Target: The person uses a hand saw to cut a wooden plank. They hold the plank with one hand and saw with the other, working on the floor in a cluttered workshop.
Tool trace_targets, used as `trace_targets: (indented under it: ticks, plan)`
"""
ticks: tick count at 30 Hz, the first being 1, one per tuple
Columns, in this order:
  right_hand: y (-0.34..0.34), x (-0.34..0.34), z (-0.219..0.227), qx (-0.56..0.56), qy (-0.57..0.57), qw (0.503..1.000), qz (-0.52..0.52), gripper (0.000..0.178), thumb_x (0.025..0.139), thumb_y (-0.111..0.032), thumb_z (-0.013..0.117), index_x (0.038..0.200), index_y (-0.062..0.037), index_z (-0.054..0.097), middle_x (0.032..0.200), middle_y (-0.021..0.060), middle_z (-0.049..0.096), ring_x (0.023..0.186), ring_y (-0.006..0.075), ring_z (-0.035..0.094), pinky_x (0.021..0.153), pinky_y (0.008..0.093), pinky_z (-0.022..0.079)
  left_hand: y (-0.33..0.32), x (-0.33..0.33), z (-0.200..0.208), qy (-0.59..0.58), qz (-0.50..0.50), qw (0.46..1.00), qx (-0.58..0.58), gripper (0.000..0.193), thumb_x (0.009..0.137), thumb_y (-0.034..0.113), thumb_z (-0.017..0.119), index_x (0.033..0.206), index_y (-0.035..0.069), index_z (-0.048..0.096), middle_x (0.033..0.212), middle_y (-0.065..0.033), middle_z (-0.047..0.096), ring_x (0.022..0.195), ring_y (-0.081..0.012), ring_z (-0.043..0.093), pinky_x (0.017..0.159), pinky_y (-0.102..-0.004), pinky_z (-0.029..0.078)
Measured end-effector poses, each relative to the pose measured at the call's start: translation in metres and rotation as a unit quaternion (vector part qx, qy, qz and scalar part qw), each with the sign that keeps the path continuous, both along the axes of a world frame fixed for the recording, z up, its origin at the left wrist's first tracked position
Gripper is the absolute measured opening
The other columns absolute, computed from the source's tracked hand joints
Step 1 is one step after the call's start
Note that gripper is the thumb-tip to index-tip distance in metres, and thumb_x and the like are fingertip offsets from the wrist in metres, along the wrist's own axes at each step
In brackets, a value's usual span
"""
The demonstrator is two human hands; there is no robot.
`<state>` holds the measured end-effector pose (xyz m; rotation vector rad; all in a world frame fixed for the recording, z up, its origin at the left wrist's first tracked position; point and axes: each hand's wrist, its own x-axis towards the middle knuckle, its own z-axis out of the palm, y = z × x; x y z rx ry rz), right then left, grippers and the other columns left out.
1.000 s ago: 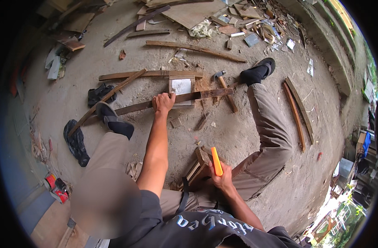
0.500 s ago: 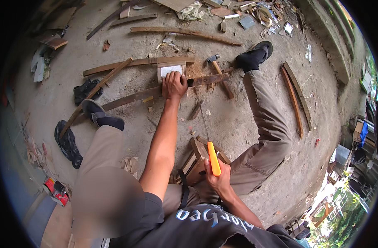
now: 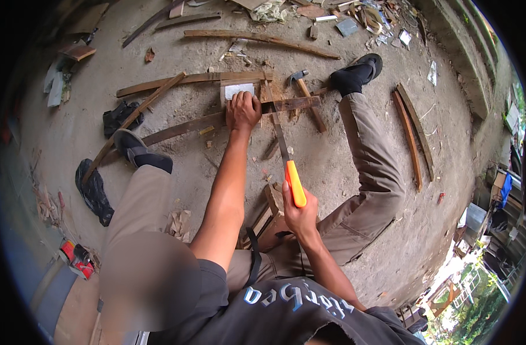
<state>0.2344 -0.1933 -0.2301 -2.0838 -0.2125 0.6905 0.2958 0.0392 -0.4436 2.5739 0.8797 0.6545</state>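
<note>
My left hand (image 3: 243, 111) presses down on a wooden strip (image 3: 188, 126) lying on the ground, just below a small pale plate (image 3: 238, 90). My right hand (image 3: 300, 214) grips the orange handle of a handsaw (image 3: 294, 183). Its blade (image 3: 278, 135) reaches forward onto the wood to the right of my left hand. I sit low on a small wooden stool (image 3: 267, 217), with both legs stretched out to either side of the work.
A hammer (image 3: 305, 96) lies just right of the strips. More planks (image 3: 260, 38) and scraps lie farther off, two curved wooden pieces (image 3: 411, 135) at right, dark cloth (image 3: 93, 190) at left, a red object (image 3: 73, 257) at lower left. Ground is bare concrete.
The saw has gone forward, its blade now stretched out to the wood by my left hand. My left hand stays pressed on the strip.
</note>
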Motion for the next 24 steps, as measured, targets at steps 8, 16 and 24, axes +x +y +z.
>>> trace_targets:
  ticks: [8,16,24]
  plan:
    - [-0.025,-0.009,0.008,-0.026,0.025,0.999,0.010,0.014,0.089,-0.010,0.067,0.083,0.0026,0.063,0.058,0.0125,0.058,0.047,0.0175,0.055,0.049,0.0323,0.043,0.002,-0.001,0.001,0.018,0.014,1.000,0.007,0.017,0.086,0.020,0.050,0.079,0.004,0.053,0.083,-0.0153,0.057,0.083,-0.0352,0.057,0.073,-0.0493,0.045]
    - [-0.042,-0.024,0.005,-0.007,-0.025,0.999,0.034,0.013,0.085,-0.011,0.071,0.084,0.0000,0.065,0.064,0.0132,0.063,0.058,0.0242,0.067,0.057,0.0324,0.050,0.004,-0.002,-0.008,0.019,0.012,1.000,0.011,0.017,0.085,0.020,0.051,0.077,0.005,0.052,0.084,-0.0154,0.055,0.083,-0.0352,0.057,0.074,-0.0489,0.045]
    - [-0.056,-0.043,0.003,0.065,-0.069,0.995,0.015,0.006,0.081,-0.004,0.068,0.086,0.0000,0.067,0.059,0.0111,0.059,0.052,0.0207,0.063,0.053,0.0306,0.049,0.005,0.005,-0.009,0.025,0.005,1.000,0.010,0.018,0.085,0.021,0.050,0.078,0.005,0.053,0.084,-0.0160,0.056,0.083,-0.0362,0.056,0.072,-0.0497,0.045]
